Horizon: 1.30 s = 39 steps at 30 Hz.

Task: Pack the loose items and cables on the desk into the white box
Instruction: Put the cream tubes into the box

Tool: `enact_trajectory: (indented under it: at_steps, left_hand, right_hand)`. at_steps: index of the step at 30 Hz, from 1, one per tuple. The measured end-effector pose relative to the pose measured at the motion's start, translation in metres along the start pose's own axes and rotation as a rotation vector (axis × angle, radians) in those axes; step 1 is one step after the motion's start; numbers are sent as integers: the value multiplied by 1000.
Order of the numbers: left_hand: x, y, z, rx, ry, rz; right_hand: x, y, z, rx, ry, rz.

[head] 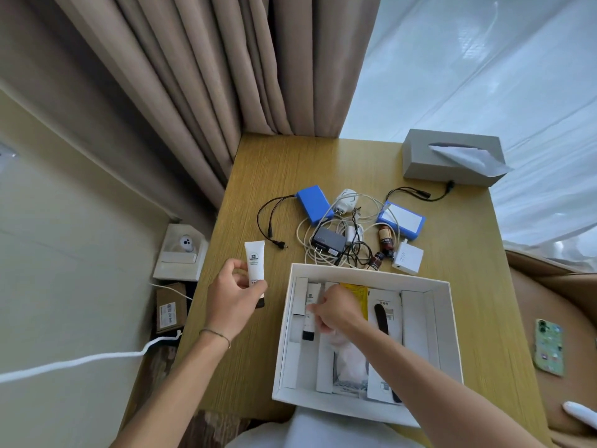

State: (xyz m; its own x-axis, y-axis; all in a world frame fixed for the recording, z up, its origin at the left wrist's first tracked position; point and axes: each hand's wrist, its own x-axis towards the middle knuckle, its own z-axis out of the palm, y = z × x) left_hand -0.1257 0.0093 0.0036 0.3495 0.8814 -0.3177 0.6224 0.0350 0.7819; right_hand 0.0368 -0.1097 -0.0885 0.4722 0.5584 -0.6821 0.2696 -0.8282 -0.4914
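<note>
The white box (447, 324) lies open on the wooden desk (258, 367) in front of me, with several slim white packets, a yellow packet (357, 297) and a black file (382, 318) inside. My left hand (234, 297) holds a white tube (255, 265) upright, left of the box. My right hand (334, 313) reaches into the box and its fingers curl on a second white tube (310, 318) lying there. Behind the box lie two blue battery packs (313, 203) (400, 219), tangled white and black cables (342, 247), a dark charger (328, 242), a white charger (407, 256) and two small brown bottles (385, 239).
A grey tissue box (449, 158) stands at the desk's far right corner. Curtains hang behind the desk. A phone in a green case (549, 347) lies on a brown surface to the right. A small white device and cardboard boxes sit on the floor at left.
</note>
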Motion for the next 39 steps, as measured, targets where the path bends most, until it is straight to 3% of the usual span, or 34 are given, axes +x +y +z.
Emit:
enact_trajectory:
  at_steps: [8,10,15,17,28,34,39]
  left_hand:
    - [-25,19,-1,-69,-90,48]
    - [-31,22,2,-67,-142,61]
    - [-36,25,11,46,-308,131]
    - [-36,26,14,111,-353,154]
    - [-35,32,40,-22,-332,135]
    - [-28,23,39,100,-109,205]
    - [-20,11,32,156,-70,175]
  right_hand:
    - [0,-5,-4,-233,132,-151]
    - [-1,-5,-7,-72,99,-159]
    - [-25,-10,-37,762,-87,-254]
    - [-35,-10,-50,865,-184,-235]
    - [-70,22,-53,579,-434,-372]
    - [-54,26,-30,422,-299,-90]
    - [-25,18,-14,456,-223,106]
